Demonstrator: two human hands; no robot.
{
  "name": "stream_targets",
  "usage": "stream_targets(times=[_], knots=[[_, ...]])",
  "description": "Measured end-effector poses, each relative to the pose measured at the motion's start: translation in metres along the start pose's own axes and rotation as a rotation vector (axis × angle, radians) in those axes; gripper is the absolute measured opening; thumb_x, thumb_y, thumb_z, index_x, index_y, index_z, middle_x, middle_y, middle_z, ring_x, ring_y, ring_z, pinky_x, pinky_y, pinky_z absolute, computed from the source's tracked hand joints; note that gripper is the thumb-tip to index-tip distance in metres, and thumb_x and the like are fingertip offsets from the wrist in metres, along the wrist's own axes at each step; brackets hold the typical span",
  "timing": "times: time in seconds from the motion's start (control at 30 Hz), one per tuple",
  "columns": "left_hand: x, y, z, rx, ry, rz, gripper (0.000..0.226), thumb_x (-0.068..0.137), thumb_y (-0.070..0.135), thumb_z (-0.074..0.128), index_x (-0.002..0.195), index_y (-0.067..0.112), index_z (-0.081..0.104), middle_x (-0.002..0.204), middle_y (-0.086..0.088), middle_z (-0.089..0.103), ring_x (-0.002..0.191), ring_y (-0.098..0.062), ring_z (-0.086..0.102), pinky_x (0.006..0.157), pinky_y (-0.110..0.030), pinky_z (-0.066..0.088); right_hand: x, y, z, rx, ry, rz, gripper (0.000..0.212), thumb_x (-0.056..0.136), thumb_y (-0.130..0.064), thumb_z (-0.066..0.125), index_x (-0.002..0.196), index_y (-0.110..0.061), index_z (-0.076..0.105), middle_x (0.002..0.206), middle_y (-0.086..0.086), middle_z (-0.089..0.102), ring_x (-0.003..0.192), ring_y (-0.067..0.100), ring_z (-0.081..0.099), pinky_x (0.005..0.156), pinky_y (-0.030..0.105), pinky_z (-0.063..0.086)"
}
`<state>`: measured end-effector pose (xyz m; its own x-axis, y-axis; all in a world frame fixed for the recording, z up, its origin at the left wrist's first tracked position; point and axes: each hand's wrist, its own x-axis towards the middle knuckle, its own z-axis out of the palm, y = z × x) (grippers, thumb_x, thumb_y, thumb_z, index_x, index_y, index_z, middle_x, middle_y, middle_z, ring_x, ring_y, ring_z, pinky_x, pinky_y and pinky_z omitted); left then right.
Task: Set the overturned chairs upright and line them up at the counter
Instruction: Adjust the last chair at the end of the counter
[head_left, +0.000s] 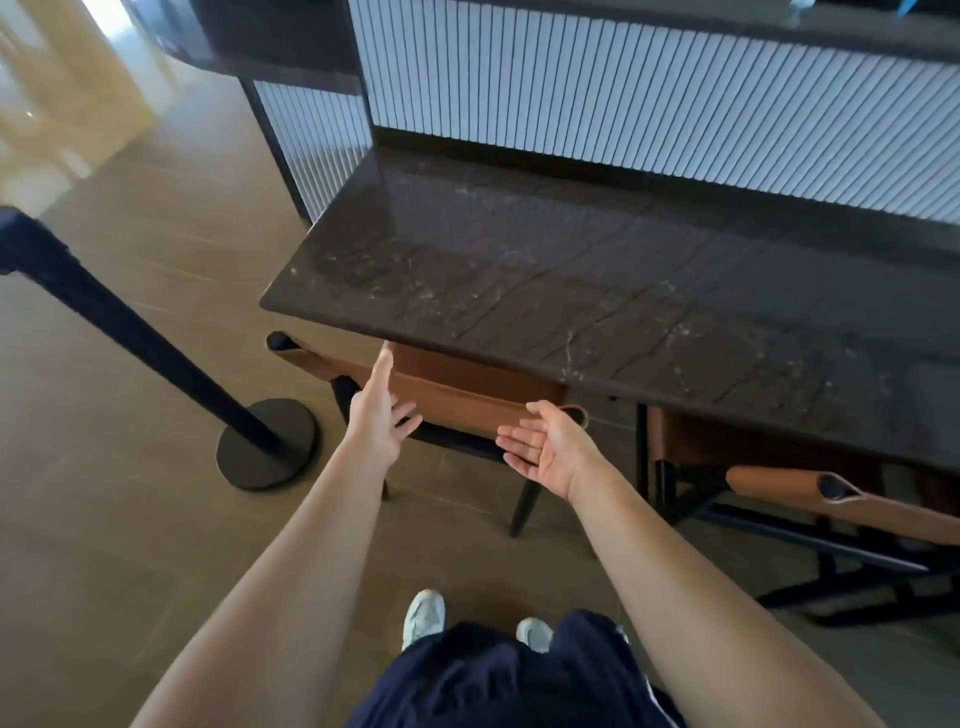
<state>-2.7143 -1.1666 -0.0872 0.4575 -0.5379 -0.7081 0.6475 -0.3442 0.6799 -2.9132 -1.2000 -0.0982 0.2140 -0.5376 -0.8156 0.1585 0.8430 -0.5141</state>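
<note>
Navy shorts (493, 675) below; left hand (376, 421), right hand (545, 447) hover loose-fingered near upright chair (457, 395).

I see left hand (376, 421) and right hand (545, 447) open — a tan chair (457, 395) just beyond them, under the bench (571, 291).

The counter (571, 270) hides much of the left chair (457, 395); the right chair (883, 508) is cropped.

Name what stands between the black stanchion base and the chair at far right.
Head view: a tan chair, tucked under the counter, stands between stanchion base and far-right chair; left hand and right hand, both open, are by its backrest.
</note>
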Motion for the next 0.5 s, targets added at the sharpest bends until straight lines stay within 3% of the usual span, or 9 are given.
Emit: stream_targets(times=[0.2, 0.5], knots=[[0.047, 0.038, -0.016, 0.124, -0.024, -0.049, 0.072, 0.088, 0.044, 0.067, 0.146, 0.018, 0.033, 0.141, -0.013, 0.045, 0.114, -0.029, 0.057, 0.097, -0.048, 0.05, 0.014, 0.007, 0.035, 0.23, 0.13, -0.008, 0.028, 0.098, -0.024, 0.057, 0.123, -0.013, 0.052, 0.116, 0.021, 0.066, 0.103, 0.032, 0.066, 0.077, 0.04, 0.055], [0.086, 0.048, -0.019, 0.196, -0.056, -0.163, 0.048, 0.092, 0.033, 0.065, 0.132, 0.013, 0.048, 0.113, -0.019, 0.06, 0.098, -0.032, 0.066, 0.088, -0.048, 0.056, 0.036, 0.0, 0.048, 0.325, 0.271, -0.025, 0.036, 0.099, -0.021, 0.055, 0.13, -0.003, 0.051, 0.111, 0.02, 0.067, 0.093, 0.031, 0.068, 0.073, 0.04, 0.054]])
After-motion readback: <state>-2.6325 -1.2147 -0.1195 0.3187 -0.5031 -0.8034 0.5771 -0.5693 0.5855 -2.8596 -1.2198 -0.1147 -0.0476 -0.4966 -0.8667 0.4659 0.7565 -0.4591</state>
